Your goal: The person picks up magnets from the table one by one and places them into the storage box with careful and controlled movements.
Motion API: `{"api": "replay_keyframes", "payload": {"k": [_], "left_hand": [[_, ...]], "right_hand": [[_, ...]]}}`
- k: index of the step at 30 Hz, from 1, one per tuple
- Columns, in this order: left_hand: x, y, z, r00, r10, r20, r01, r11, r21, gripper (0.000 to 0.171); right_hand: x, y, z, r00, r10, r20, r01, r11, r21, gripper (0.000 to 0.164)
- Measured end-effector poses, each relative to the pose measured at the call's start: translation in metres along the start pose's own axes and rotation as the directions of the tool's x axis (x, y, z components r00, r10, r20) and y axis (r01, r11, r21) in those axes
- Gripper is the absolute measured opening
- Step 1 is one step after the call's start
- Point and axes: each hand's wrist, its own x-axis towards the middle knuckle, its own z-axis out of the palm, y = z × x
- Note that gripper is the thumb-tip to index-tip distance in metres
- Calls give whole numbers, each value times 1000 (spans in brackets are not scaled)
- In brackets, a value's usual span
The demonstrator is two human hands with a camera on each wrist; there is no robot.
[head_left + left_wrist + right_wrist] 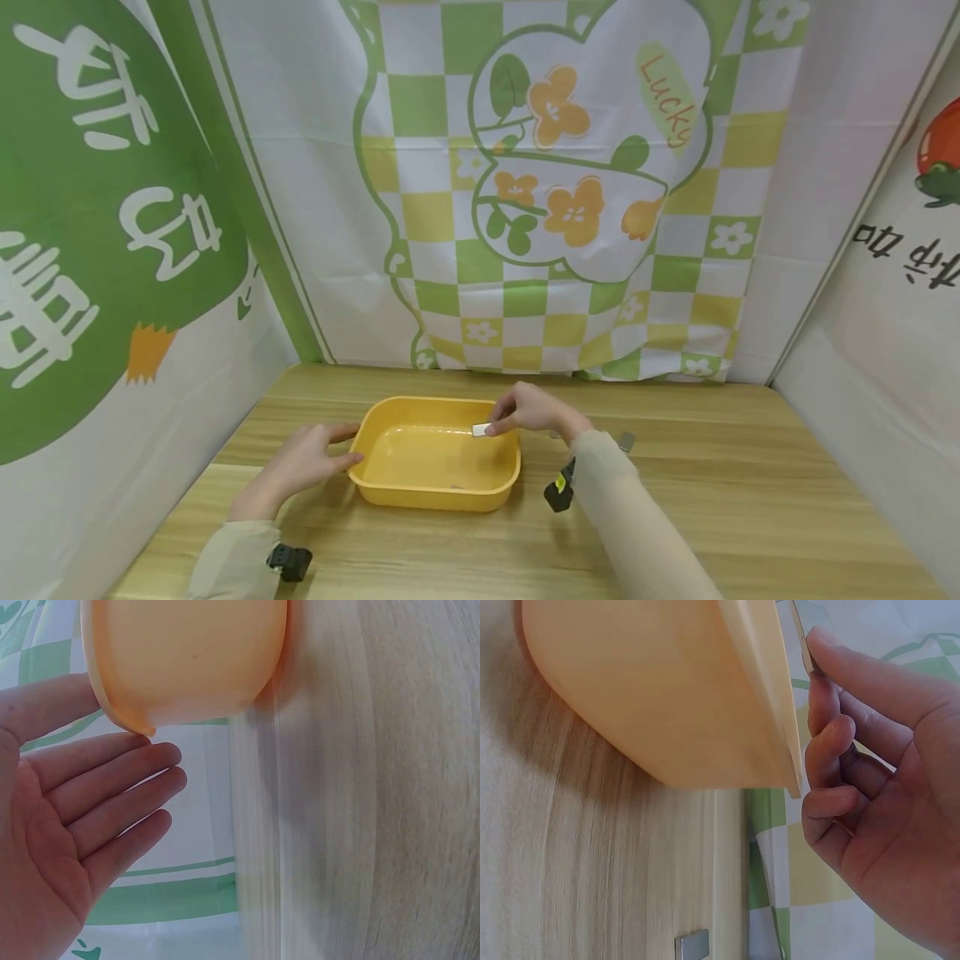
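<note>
Yellow tray [435, 500] sits on the wood tbl [712, 517], w/ the L hand [307, 458] at its left end: fingers straight, slightly spread, thumb over the tray's rim, index tip touching its edge. R hand [528, 408] is over the tray's right end, thumb + index pinching a small flat white piece [481, 430], held above the tray's inside; other fingers curled in. A greyish bit [457, 487] shows inside the tray near its front wall, too small to ID. On the tbl, right of the tray, past the R wrist, lies a small grey piece [627, 442]. Checked cloth [525, 300] hangs behind the tray.
</note>
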Motion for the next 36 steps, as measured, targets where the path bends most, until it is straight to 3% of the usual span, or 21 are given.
{"api": "replay_keyframes", "payload": {"k": [17,36], "left_hand": [[0,0,0,1000,2,-18,-2,1000,6,50],[0,1,0,1000,-16,-5,16,1000,12,50]], "right_hand": [[12,-7,3,999,-34,18,35,996,-79,16],[23,-18,10,999,-42,5,42,996,-77,14]]}}
